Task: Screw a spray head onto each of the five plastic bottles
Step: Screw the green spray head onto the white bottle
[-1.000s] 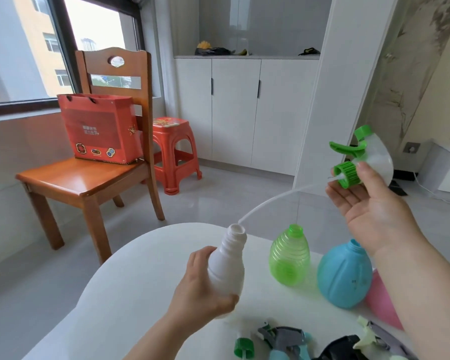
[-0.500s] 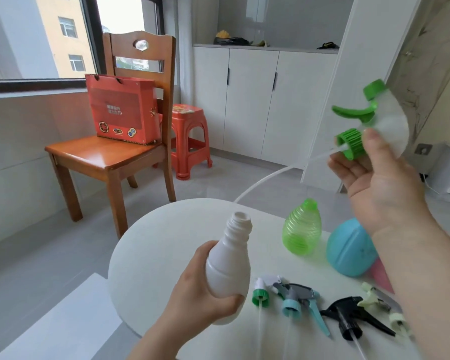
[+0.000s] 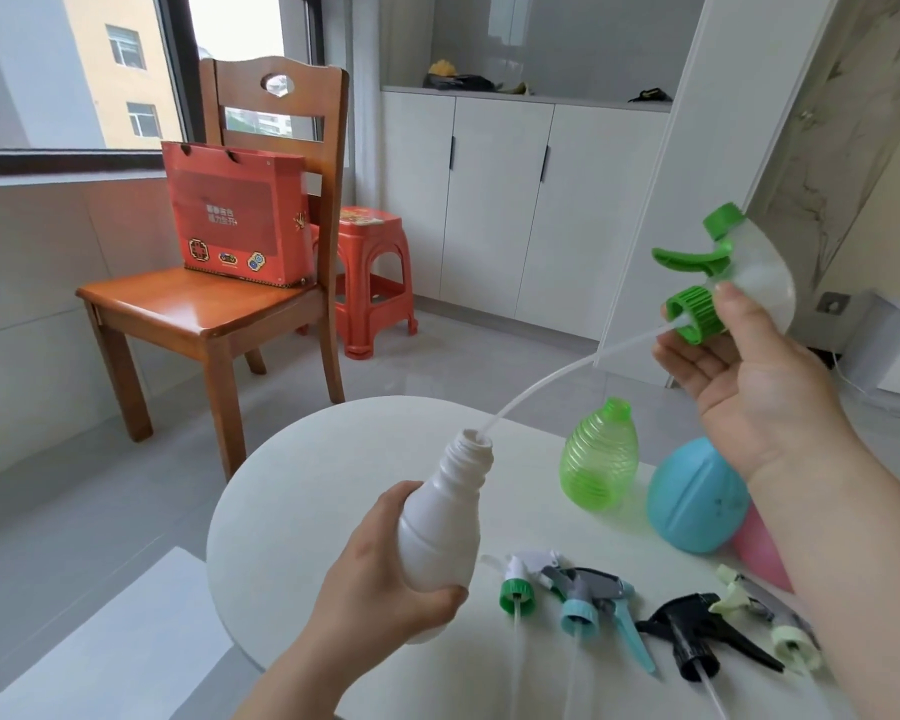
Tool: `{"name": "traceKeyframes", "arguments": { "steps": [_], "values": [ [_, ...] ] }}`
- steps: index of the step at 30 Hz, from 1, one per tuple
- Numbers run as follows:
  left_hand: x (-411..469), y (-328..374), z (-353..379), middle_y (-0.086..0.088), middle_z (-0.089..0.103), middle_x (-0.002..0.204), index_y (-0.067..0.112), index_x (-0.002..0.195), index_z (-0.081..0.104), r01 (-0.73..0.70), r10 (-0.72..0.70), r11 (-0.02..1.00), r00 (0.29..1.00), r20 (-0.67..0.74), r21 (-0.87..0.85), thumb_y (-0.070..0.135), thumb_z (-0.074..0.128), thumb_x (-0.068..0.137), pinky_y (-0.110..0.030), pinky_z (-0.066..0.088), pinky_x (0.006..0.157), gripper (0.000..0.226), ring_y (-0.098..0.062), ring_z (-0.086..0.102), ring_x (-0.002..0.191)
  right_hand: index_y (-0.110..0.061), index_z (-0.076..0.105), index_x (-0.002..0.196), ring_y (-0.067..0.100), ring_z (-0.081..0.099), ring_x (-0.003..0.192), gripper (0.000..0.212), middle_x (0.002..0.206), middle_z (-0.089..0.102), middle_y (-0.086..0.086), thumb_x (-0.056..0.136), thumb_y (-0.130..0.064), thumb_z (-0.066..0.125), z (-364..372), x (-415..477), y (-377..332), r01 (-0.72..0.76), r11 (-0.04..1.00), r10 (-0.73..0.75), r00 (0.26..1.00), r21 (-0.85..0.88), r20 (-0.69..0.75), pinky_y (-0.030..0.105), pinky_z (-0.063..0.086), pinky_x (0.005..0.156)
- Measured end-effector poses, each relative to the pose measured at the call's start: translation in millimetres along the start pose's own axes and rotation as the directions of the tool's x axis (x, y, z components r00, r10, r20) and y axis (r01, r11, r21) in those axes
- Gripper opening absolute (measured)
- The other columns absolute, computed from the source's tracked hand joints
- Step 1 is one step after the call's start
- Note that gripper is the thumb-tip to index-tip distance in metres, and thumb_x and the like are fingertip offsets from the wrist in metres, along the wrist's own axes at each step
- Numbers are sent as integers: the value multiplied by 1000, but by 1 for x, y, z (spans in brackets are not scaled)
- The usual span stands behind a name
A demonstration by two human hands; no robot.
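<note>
My left hand [image 3: 380, 579] grips a white plastic bottle [image 3: 445, 517], tilted with its open threaded neck pointing up and right. My right hand [image 3: 759, 387] holds a white spray head with green trigger and green collar [image 3: 723, 283] up high at the right. Its long clear tube [image 3: 557, 376] curves down, and the tube's tip sits at the white bottle's mouth. On the round white table [image 3: 302, 511] stand a green ribbed bottle [image 3: 599, 457], a round blue bottle [image 3: 694, 504] and a pink bottle [image 3: 759, 548], partly hidden behind my right forearm.
Several loose spray heads lie at the table's near edge: a green-collared one [image 3: 518, 584], a grey and teal one [image 3: 593, 600], a black one [image 3: 697, 636], a pale one [image 3: 780, 626]. A wooden chair [image 3: 214, 304] with a red box and a red stool [image 3: 372, 283] stand beyond.
The tube's tip has come down from beside the bottle's neck to its mouth. My right hand with the spray head has lowered slightly, and the view has shifted.
</note>
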State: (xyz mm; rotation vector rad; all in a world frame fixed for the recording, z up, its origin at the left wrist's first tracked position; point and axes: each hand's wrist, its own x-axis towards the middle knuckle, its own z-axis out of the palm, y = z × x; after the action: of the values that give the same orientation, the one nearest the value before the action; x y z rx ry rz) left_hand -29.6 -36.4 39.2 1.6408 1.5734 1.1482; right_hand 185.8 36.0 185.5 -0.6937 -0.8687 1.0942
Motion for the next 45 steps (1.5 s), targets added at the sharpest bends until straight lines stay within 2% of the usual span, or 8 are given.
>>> {"name": "traceKeyframes", "arguments": {
  "steps": [7,12,14,19,27,31,41,45],
  "values": [
    [-1,8,6,26,56,97,66,96,33,-29,31,998,999,40,-49,50,63,38,-18,44,68,68,12,50,90,-13,60,76,5,60,46,3,52,68,-5,79,-14,58,6,-13,32,-98,978,125,982,-186,143,18,55,53],
    [-2,17,8,40,52,98,69,95,35,-46,57,989,995,79,-139,50,65,37,-7,45,62,68,11,54,87,-16,63,75,4,65,61,12,59,71,-8,65,-22,66,13,-29,60,-145,927,259,914,-345,312,18,55,60],
    [-2,18,8,40,54,96,68,94,38,-41,60,982,994,95,-183,48,66,37,-2,43,62,67,11,55,86,-14,64,76,4,66,63,8,61,71,-8,70,-18,65,15,-33,66,-162,926,283,895,-342,344,17,54,61],
    [-2,17,7,33,60,94,66,92,45,-29,76,956,986,151,-292,44,70,37,-3,43,60,65,7,60,83,-16,65,80,3,66,67,31,65,72,-9,51,-29,67,13,-36,71,-209,932,317,865,-295,390,18,55,65],
    [-2,17,8,31,61,97,62,96,47,-22,79,951,982,172,-309,44,70,38,-6,45,62,65,4,61,85,-15,66,77,2,65,65,19,64,71,-9,59,-15,62,13,-38,72,-305,919,391,782,-249,486,14,51,62],
    [-2,18,8,33,61,93,65,92,46,-21,63,957,989,136,-289,46,69,37,-6,45,59,63,5,60,82,-17,68,74,6,67,73,17,69,73,-6,57,-16,64,8,-36,76,-259,934,348,819,-247,457,19,55,70],
    [-2,14,15,30,53,88,57,102,37,-30,33,996,999,-28,79,51,65,41,-11,37,63,68,2,52,84,-19,72,72,9,69,82,21,78,75,-5,52,-23,69,-7,-27,77,-252,879,436,769,-405,468,23,56,69],
    [-4,14,28,22,50,105,33,125,39,-18,75,964,975,-208,266,42,74,52,-20,30,69,81,-11,49,95,-18,67,71,8,67,75,3,71,73,-7,71,-15,66,2,-44,101,-204,927,300,906,-314,299,23,56,68]
  ]
}}
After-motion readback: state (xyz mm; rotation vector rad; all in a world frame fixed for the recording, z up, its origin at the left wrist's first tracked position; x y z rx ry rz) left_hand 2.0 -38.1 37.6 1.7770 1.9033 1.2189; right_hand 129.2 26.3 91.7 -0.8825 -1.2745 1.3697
